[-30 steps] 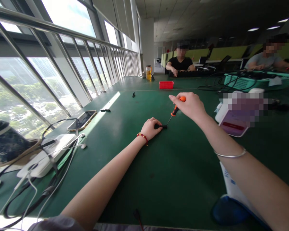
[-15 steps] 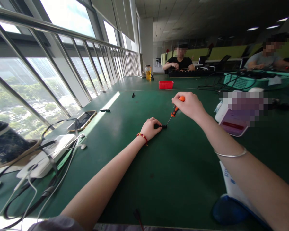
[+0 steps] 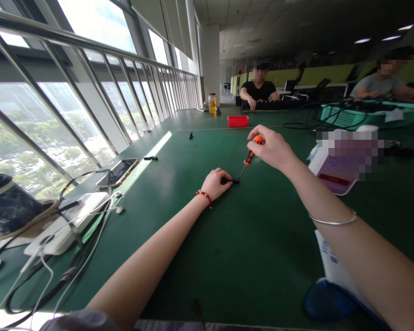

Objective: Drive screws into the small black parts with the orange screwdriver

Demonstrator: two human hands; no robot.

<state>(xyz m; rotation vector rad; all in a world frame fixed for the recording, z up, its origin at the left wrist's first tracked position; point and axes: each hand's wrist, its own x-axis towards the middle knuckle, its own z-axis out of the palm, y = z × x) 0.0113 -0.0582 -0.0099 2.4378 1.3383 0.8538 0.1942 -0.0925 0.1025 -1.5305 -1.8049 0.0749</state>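
Observation:
In the head view, my left hand (image 3: pixel 216 184) rests on the green table and presses a small black part (image 3: pixel 233 181) down between its fingers. Only the right end of the part shows; my fingers hide the rest. My right hand (image 3: pixel 272 146) grips the top of a screwdriver (image 3: pixel 250 156) with an orange and black handle. The screwdriver leans, its thin shaft pointing down and left, and its tip meets the right end of the black part. My right forefinger arches above the handle while the thumb lies against it.
Two small black pieces (image 3: pixel 151 158) lie at the left and back. A red tray (image 3: pixel 238 121), a jar (image 3: pixel 212 105) and a teal basket (image 3: pixel 338 117) stand farther off. A phone (image 3: pixel 117 173) and a white power strip (image 3: pixel 67 223) with cables flank the railing. Two people sit beyond.
My right hand has turned slightly around the screwdriver handle, its forefinger lifting. The handle has shifted a little left. My left hand stays put. The person opposite has lowered a hand.

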